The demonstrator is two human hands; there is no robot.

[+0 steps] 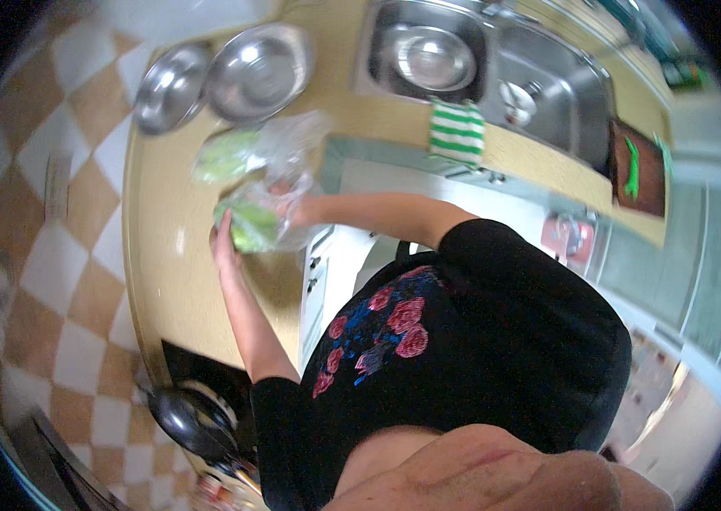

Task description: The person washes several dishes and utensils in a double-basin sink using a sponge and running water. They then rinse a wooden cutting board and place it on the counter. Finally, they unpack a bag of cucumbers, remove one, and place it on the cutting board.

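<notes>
My left hand point(223, 241) cups the outer side of a pale green leafy vegetable point(253, 225), its thumb over the top. A clear plastic bag point(300, 191) partly wraps this vegetable. On the other side, my right hand point(290, 205) grips the crumpled bag, with its fingers partly hidden by the film. A second pale green vegetable point(229, 153), also in clear plastic, rests on the yellow countertop point(175, 255) just beyond my hands.
Two steel bowls point(261, 73) stand at the far end of the counter. Along the right run a double sink point(552, 96) with a metal basin, a green-striped cloth point(456, 132), and a brown cutting board point(641, 175) holding a green tool. A black wok point(188, 421) sits lower left.
</notes>
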